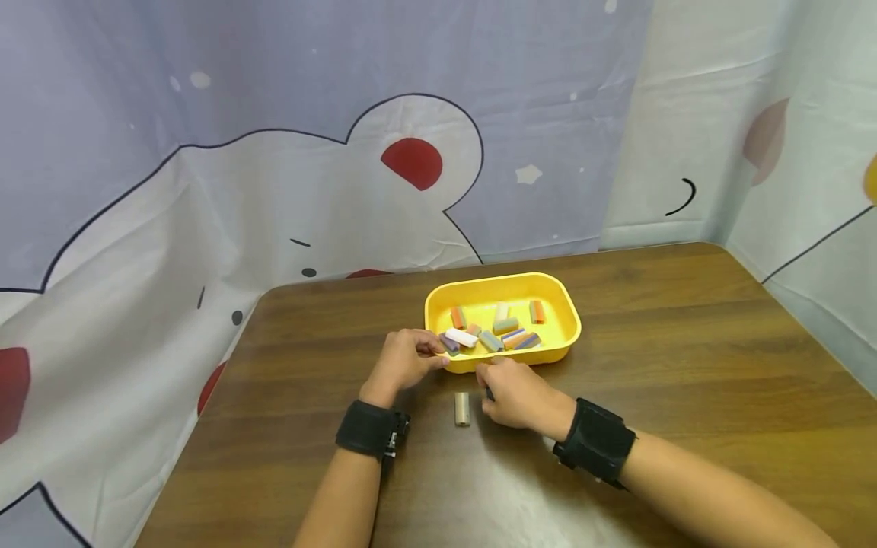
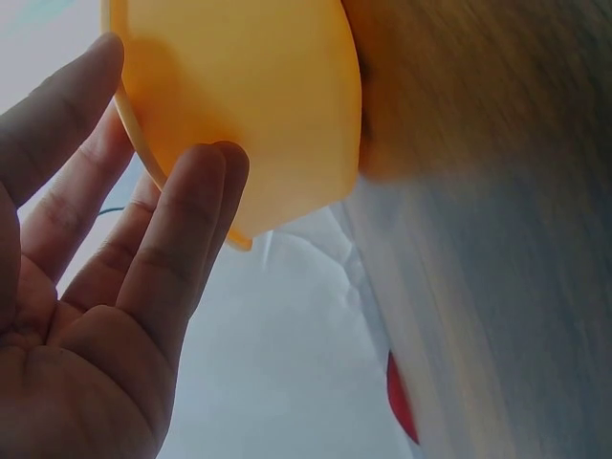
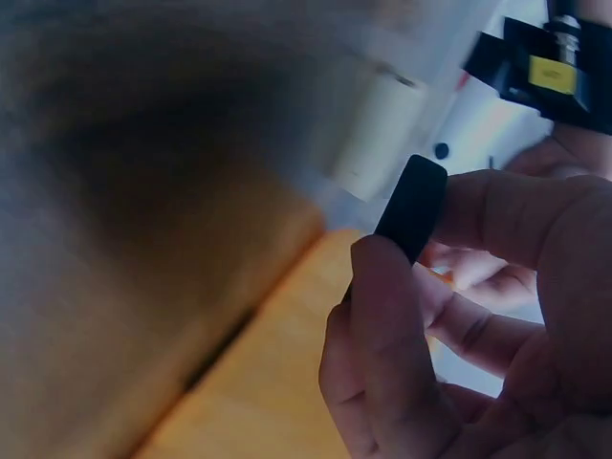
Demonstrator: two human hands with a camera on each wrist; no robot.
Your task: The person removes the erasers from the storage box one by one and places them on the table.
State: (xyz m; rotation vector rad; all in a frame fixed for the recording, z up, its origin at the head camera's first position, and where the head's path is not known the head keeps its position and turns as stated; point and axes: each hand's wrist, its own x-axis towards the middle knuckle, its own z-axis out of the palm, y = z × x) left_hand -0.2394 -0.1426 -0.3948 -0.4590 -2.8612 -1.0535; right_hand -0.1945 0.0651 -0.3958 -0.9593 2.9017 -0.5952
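My right wrist view shows what the head view mostly hides: my right grip pinches a smooth dark block near the yellow tray. My left grip seems to lightly pinch the tray's rim.

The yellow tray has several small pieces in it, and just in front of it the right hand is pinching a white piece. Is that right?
Not quite: the right hand is pinching a dark, nearly black piece, not a white one, as the right wrist view shows.
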